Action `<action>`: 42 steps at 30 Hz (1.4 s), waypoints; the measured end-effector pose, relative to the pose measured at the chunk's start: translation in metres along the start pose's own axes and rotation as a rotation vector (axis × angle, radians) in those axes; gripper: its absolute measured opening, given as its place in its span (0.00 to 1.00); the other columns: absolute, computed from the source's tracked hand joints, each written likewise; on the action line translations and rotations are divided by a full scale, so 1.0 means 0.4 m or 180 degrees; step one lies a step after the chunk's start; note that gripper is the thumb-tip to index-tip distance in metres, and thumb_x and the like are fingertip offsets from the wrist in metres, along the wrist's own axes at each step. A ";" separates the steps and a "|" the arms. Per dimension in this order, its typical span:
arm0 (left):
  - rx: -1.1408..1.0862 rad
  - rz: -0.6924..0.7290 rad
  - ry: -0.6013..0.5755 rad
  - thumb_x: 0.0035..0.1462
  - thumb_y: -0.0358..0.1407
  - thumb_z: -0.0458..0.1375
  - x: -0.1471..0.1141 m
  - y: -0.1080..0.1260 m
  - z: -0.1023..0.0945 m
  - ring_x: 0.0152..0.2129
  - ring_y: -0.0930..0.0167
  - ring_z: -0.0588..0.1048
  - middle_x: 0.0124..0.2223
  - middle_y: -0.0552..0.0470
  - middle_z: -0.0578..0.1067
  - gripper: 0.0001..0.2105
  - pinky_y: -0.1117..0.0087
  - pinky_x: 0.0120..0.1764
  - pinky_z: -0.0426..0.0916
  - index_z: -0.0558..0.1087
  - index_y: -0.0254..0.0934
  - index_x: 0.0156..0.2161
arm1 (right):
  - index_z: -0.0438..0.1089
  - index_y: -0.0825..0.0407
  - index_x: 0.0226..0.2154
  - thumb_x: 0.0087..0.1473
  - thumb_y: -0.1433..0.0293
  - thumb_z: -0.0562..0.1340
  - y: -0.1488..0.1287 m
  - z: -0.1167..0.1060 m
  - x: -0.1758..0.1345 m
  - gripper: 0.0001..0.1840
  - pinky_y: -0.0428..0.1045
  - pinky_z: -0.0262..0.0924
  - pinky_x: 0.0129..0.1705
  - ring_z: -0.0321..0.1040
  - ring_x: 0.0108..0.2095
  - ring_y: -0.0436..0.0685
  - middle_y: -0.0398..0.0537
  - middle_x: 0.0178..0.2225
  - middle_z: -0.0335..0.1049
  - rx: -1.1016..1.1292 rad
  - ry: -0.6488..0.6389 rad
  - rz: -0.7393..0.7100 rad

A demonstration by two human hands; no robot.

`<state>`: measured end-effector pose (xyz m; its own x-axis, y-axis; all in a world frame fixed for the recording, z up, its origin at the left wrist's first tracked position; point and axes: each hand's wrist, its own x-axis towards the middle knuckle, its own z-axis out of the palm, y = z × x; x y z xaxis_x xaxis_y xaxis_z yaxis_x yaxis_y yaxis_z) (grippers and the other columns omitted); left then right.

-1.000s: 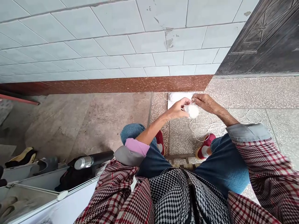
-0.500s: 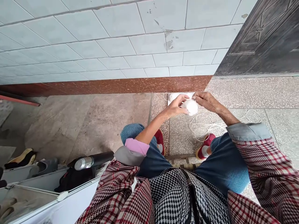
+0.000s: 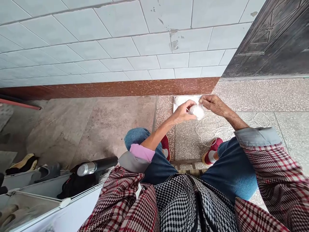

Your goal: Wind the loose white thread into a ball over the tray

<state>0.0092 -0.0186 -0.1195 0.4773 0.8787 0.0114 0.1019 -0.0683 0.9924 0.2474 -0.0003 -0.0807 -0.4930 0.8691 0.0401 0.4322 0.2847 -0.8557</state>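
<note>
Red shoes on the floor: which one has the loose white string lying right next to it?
The right-foot red shoe. The loose white string is piled on the floor just beyond its toe, while the left-foot shoe sits apart from it, beside the left knee.

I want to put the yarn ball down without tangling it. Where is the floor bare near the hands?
Bare: the brown floor slab left of the left hand, up to the red skirting. Crowded: loose string lies under the right hand and by the red shoes; a white tray sits behind the yarn ball.
</note>
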 end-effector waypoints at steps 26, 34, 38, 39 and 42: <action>-0.1192 -0.0744 -0.0422 0.39 0.39 0.74 -0.014 0.039 -0.005 0.37 0.69 0.76 0.41 0.54 0.78 0.28 0.66 0.39 0.73 0.73 0.42 0.48 | 0.69 0.49 0.30 0.70 0.51 0.62 0.000 -0.010 -0.002 0.23 0.52 0.52 0.35 0.56 0.29 0.53 0.41 0.24 0.60 -0.0258 0.0104 -0.0033; -0.2116 -0.0643 0.0319 0.37 0.41 0.76 0.014 0.035 -0.015 0.51 0.55 0.82 0.51 0.44 0.82 0.34 0.54 0.49 0.81 0.73 0.44 0.53 | 0.68 0.48 0.33 0.72 0.39 0.61 0.018 0.033 0.000 0.31 0.50 0.44 0.27 0.49 0.23 0.49 0.37 0.22 0.55 0.0504 -0.0390 0.0384; -0.2378 -0.0365 0.0972 0.51 0.41 0.70 0.018 0.104 -0.083 0.60 0.53 0.79 0.51 0.42 0.80 0.27 0.57 0.50 0.81 0.74 0.40 0.56 | 0.73 0.49 0.39 0.70 0.38 0.64 0.015 0.031 -0.011 0.31 0.49 0.40 0.24 0.46 0.21 0.48 0.34 0.21 0.54 0.0992 -0.0934 0.0658; -0.2505 -0.0183 0.1258 0.58 0.40 0.66 0.012 0.132 -0.119 0.60 0.56 0.79 0.52 0.43 0.80 0.23 0.60 0.50 0.82 0.73 0.39 0.57 | 0.74 0.50 0.40 0.69 0.38 0.66 0.015 0.017 -0.019 0.31 0.49 0.39 0.23 0.45 0.20 0.47 0.34 0.22 0.54 0.1065 -0.0938 0.0754; -0.3068 0.0498 0.2122 0.73 0.34 0.51 -0.018 0.197 -0.271 0.59 0.70 0.78 0.55 0.47 0.79 0.12 0.74 0.52 0.80 0.70 0.39 0.57 | 0.74 0.50 0.38 0.66 0.42 0.73 0.021 -0.063 -0.067 0.28 0.50 0.35 0.24 0.43 0.21 0.46 0.33 0.22 0.52 0.1173 -0.0650 0.1182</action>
<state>-0.0809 0.0210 -0.0283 -0.1528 0.9849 -0.0809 -0.7540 -0.0633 0.6538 0.2833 -0.0108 -0.0760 -0.5102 0.7775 -0.3676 0.3301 -0.2176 -0.9185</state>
